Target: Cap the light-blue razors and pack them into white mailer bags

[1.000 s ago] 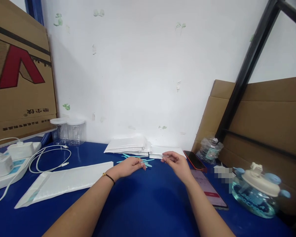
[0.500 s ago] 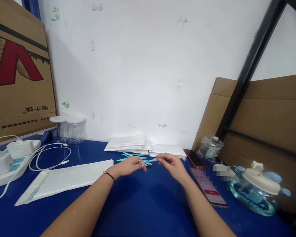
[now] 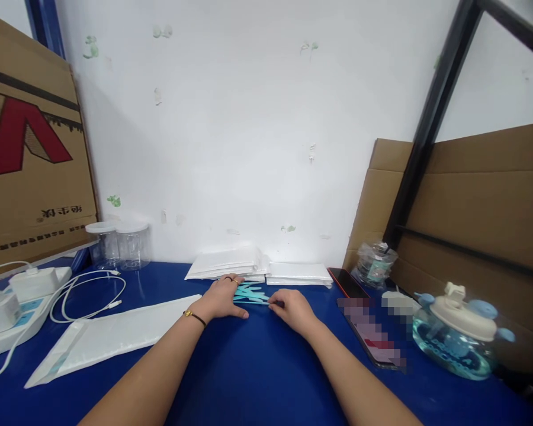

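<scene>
Several thin light-blue sticks [image 3: 251,291] lie in a loose pile on the blue tabletop, in front of white packets; their exact kind is too small to make out. My left hand [image 3: 224,299] rests over the left side of the pile, its fingers stretched forward and its thumb apart, partly covering the sticks. Just right of the pile, my right hand [image 3: 295,307] is closed in a pinch at the right end of one light-blue stick near the front of the pile. Its fingertips hide that end.
Stacked white packets [image 3: 226,261] stand against the wall, with a lower stack [image 3: 298,273] beside them. A long white pouch [image 3: 115,337], power strip [image 3: 35,307] and clear jars [image 3: 133,247] are left. Phones [image 3: 373,337] and a water bottle [image 3: 457,337] are right.
My left hand has moved slightly left and opened out over the pile. My right hand has shifted left and down to the pile's edge; the clear tip seen in its fingers no longer shows.
</scene>
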Available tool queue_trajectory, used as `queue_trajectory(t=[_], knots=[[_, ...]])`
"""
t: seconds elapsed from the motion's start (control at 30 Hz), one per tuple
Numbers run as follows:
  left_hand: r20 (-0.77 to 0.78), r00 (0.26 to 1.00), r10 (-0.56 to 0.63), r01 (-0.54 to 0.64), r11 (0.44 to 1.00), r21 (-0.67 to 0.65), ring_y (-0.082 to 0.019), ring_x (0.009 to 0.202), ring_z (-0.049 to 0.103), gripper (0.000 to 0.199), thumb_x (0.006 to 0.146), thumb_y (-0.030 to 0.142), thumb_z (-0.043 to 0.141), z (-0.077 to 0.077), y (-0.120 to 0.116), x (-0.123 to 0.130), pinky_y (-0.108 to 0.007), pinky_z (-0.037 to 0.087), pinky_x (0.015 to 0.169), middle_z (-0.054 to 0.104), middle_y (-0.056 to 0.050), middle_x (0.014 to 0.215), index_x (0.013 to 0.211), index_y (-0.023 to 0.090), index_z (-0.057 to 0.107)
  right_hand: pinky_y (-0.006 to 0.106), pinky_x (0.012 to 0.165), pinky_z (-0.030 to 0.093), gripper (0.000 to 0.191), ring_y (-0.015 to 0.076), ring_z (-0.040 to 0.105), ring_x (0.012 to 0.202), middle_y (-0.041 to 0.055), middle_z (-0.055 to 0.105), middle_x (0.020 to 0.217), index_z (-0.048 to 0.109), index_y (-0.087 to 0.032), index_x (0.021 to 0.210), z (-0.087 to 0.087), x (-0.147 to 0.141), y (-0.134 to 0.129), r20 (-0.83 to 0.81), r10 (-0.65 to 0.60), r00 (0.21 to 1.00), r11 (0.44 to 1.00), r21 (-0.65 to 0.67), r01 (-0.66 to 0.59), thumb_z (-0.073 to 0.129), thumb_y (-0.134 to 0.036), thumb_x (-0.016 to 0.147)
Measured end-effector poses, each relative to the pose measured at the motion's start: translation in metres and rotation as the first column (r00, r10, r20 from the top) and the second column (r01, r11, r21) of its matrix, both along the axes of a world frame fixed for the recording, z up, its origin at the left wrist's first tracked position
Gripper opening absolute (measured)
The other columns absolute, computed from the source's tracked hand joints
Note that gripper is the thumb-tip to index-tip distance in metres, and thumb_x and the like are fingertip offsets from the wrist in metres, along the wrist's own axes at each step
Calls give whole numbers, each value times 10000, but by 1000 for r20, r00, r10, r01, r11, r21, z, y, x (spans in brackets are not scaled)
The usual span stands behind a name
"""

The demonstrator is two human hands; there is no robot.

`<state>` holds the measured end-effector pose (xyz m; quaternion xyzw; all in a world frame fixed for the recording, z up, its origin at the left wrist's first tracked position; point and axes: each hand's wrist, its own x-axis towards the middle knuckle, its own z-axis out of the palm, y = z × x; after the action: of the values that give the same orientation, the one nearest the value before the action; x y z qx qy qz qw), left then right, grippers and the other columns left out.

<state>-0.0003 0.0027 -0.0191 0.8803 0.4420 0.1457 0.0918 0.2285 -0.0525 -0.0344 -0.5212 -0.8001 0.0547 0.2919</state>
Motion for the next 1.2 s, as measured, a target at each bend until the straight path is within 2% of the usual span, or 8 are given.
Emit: queue_trajectory(t=[0.17, 0.37, 0.6, 0.73, 0.9, 1.03, 1.1, 1.2], knots=[[-172, 984, 42, -48, 998, -29, -327, 1265, 353, 866, 641, 699, 545, 0, 11, 7, -431, 310, 1003, 412, -173, 1363, 1307, 162, 417, 261, 744, 454, 209, 186, 624, 859, 27, 690, 955, 709, -264, 905, -3, -2, 4, 7, 6, 1000, 997, 70, -7, 561, -185, 780], [-312, 949, 38, -40, 999, 1, -339, 988, 586, 455, 652, 355, 609, 15, 1, 30, -434, 453, 823, 628, -187, 1072, 1047, 130, 603, 291, 658, 472, 189, 168, 578, 658, 45, 675, 845, 696, -205, 872, 1, 35, 8, -306, -97, 947, 984, 115, 138, 537, -234, 773], [-289, 953, 89, -95, 995, -4, -332, 921, 624, 325, 644, 196, 564, 4, -12, 42, -393, 483, 774, 644, -209, 1015, 950, 108, 630, 325, 646, 495, 259, 179, 580, 649, 57, 673, 873, 675, -196, 920, -3, 44, 10, -475, -112, 873, 988, 41, 149, 566, -367, 758], [-157, 983, 99, -94, 995, 38, -318, 969, 606, 367, 729, 205, 500, 6, -25, 38, -398, 454, 828, 627, -199, 1049, 1079, 113, 558, 335, 692, 517, 379, 218, 627, 818, 95, 646, 1019, 620, -200, 1061, 6, 24, 4, -581, -84, 809, 994, 4, 106, 568, -437, 770], [91, 996, -22, 15, 997, 69, -222, 982, 602, 394, 858, 215, 358, 26, -56, 65, -310, 454, 825, 626, -121, 1057, 1248, 162, 385, 316, 765, 509, 416, 231, 596, 984, 101, 590, 1130, 543, -201, 1145, 58, -17, -19, -651, 66, 756, 982, 175, 65, 574, -412, 787], [684, 692, -231, 176, 973, 151, -226, 1085, 535, 455, 846, 223, 427, 28, -82, 91, -330, 423, 907, 550, -131, 1213, 1285, 164, 325, 292, 727, 508, 247, 179, 645, 803, 59, 621, 970, 556, -206, 1072, 94, -44, -49, -629, 142, 764, 951, 300, 70, 485, -296, 853], [774, 598, -208, 173, 977, 129, -237, 1071, 538, 466, 829, 247, 468, 19, -90, 95, -344, 430, 900, 544, -123, 1225, 1273, 172, 348, 302, 746, 506, 306, 170, 647, 798, 60, 597, 1029, 512, -233, 1153, 93, -52, -60, -603, 175, 778, 926, 370, 78, 477, -245, 850], [814, 566, -132, 197, 980, 23, -237, 991, 568, 408, 814, 256, 484, -2, -95, 93, -351, 456, 853, 586, -113, 1150, 1208, 172, 423, 341, 828, 487, 372, 184, 630, 865, 71, 572, 1101, 492, -264, 1206, 77, -56, -68, -511, 190, 838, 902, 428, 57, 494, -220, 837]])
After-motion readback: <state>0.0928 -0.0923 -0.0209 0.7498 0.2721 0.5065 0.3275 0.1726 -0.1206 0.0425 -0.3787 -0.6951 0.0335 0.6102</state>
